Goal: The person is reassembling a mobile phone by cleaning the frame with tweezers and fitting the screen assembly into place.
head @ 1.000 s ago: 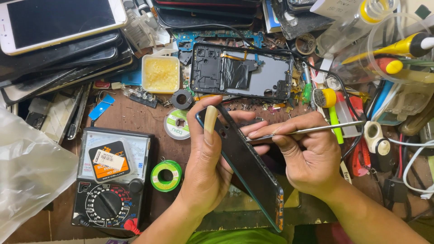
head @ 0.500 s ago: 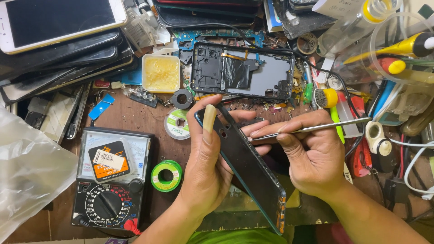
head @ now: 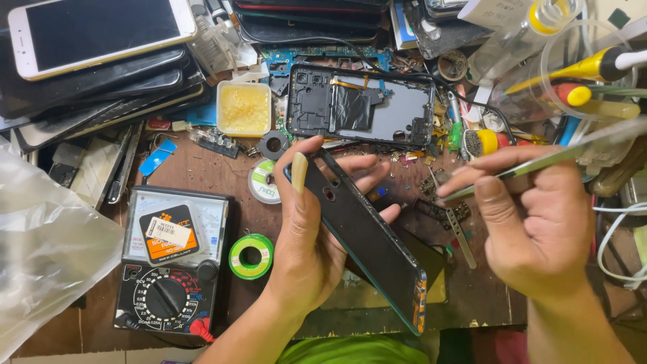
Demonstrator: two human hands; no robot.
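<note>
My left hand (head: 306, 232) grips a dark phone back cover (head: 367, 246), held on edge and tilted, with the thumb along its upper rim. My right hand (head: 532, 222) holds metal tweezers (head: 539, 162), tips pointing left, now off to the right of the cover and apart from it. Behind both hands lies an opened phone frame (head: 360, 108) with its insides showing.
A multimeter (head: 172, 263) sits at the left, with a green solder reel (head: 251, 256) beside it. A yellow flux tub (head: 244, 108), stacked phones (head: 94, 61), screwdrivers (head: 593, 67), a clear plastic bag (head: 40, 256) and loose parts crowd the wooden bench.
My right hand has pulled the tweezers away from the back cover, moving right and slightly up. The left hand and the cover have stayed about where they were.
</note>
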